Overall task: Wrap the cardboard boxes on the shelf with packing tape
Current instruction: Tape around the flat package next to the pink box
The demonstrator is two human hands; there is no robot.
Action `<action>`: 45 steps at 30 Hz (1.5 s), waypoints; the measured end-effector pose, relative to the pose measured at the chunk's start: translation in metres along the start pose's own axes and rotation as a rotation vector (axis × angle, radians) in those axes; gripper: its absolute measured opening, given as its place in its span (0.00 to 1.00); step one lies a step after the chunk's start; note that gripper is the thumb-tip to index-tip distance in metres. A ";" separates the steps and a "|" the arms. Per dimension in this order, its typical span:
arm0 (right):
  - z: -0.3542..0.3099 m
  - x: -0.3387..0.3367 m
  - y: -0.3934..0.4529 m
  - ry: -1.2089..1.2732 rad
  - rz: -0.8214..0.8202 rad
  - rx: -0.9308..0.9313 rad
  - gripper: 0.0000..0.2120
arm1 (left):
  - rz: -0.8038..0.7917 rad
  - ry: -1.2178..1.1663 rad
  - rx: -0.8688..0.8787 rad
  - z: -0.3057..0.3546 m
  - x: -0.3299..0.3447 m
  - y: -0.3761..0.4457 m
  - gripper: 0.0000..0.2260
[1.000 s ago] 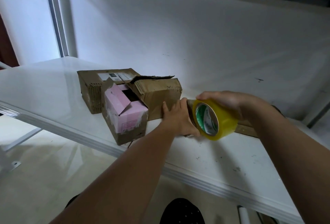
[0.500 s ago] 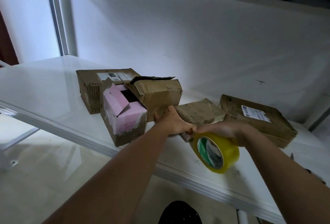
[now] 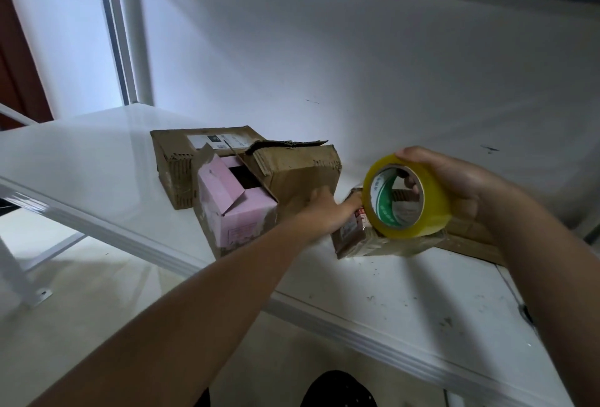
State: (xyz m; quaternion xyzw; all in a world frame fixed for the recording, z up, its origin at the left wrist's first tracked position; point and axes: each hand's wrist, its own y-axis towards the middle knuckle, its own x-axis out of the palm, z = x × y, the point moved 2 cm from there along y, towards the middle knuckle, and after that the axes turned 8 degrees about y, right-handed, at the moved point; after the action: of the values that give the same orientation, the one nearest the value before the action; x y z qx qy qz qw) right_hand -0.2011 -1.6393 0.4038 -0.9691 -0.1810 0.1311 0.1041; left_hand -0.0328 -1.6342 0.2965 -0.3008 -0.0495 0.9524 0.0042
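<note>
The small flat brown cardboard box (image 3: 373, 241) you are wrapping lies on the white metal shelf (image 3: 406, 302), right of centre, glossy with tape along its near side. Your right hand (image 3: 454, 189) curls around the yellow roll of packing tape (image 3: 407, 197) and holds it upright on top of that box, with fingertips showing through the core. Your left hand (image 3: 319, 212) lies with fingers extended against the box's left end. Half a second ago the roll hung low at the shelf's near edge; now it is raised over the box and hides most of the flat labelled brown box (image 3: 467, 238) behind it. To the left stand the open pink-lined carton (image 3: 233, 208) and two bigger brown cartons (image 3: 292, 173). A white wall (image 3: 357, 49) backs the shelf, with a pale floor (image 3: 81, 309) below.
</note>
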 end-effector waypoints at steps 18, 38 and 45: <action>-0.010 0.008 -0.006 -0.128 -0.219 0.184 0.27 | 0.138 0.185 0.236 -0.017 0.011 0.001 0.41; 0.026 -0.005 -0.015 0.121 -0.095 -0.087 0.27 | -0.115 -0.168 -0.107 -0.008 -0.002 0.007 0.16; 0.022 0.004 0.003 0.078 0.092 -0.157 0.21 | -0.288 -0.352 -0.208 -0.018 0.016 -0.002 0.19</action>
State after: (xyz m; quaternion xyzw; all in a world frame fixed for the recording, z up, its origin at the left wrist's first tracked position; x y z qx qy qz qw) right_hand -0.2029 -1.6366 0.3814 -0.9860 -0.1416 0.0832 0.0288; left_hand -0.0356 -1.6296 0.2726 -0.1191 -0.1896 0.9695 0.1001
